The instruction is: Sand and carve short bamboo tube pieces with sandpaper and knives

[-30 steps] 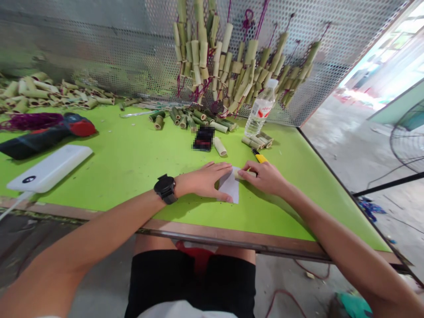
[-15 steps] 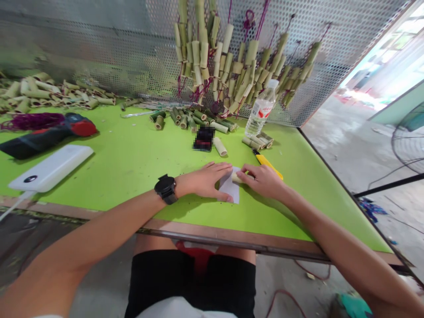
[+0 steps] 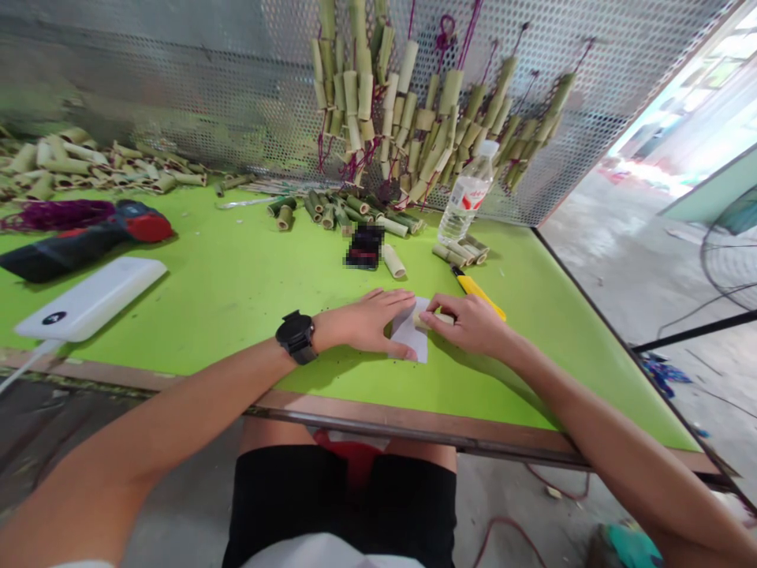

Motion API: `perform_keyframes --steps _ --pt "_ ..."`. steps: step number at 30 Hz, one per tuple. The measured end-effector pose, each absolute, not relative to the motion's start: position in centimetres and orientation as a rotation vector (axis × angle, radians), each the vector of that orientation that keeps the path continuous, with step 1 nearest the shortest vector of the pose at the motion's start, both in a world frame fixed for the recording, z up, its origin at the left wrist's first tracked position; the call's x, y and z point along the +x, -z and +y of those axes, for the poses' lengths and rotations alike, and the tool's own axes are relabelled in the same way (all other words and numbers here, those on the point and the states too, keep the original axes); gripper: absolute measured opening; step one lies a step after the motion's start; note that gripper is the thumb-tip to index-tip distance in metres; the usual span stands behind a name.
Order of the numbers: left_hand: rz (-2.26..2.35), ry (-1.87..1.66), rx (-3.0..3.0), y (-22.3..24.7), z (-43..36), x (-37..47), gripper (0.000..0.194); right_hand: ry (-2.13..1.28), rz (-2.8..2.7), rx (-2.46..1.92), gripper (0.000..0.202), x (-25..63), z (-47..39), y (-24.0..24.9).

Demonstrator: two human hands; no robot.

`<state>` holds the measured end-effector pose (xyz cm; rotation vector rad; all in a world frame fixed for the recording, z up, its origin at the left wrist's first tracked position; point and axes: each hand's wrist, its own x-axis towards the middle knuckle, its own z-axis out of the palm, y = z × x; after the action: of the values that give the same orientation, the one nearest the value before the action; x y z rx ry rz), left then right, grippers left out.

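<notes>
A small white sheet [image 3: 417,344] lies on the green tabletop [image 3: 225,308]. My left hand [image 3: 378,322], below a black watch, presses flat on its left part with fingers and thumb spread. My right hand [image 3: 467,322] grips a short pale bamboo piece [image 3: 422,320] between thumb and fingers, over the sheet's right side; the fingers hide part of the piece. Just beyond the right hand is a yellow cutter [image 3: 482,297]. Another bamboo piece [image 3: 393,262] lies behind the sheet, beside a dark blurred object [image 3: 364,247].
A water bottle [image 3: 467,193] stands at the back right near cut bamboo pieces [image 3: 461,251]. Strung bamboo [image 3: 414,118] hangs on the perforated metal panel [image 3: 236,95]. At left lie a power tool [image 3: 88,241], a white power bank [image 3: 95,300] and a bamboo pile [image 3: 65,164].
The fingers of my right hand have shifted slightly on the bamboo piece, and more of it shows. My left hand has stayed in place.
</notes>
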<state>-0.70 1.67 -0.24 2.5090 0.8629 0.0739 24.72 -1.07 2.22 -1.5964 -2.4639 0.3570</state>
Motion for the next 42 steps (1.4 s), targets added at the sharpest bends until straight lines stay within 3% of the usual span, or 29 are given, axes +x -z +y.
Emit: perform_keyframes --steps 42 --pt "0.882 -0.064 2.526 0.5 1.6 -0.7 0.122 -0.53 -2.519 -1.452 0.047 25.0 -1.0 -2.2"
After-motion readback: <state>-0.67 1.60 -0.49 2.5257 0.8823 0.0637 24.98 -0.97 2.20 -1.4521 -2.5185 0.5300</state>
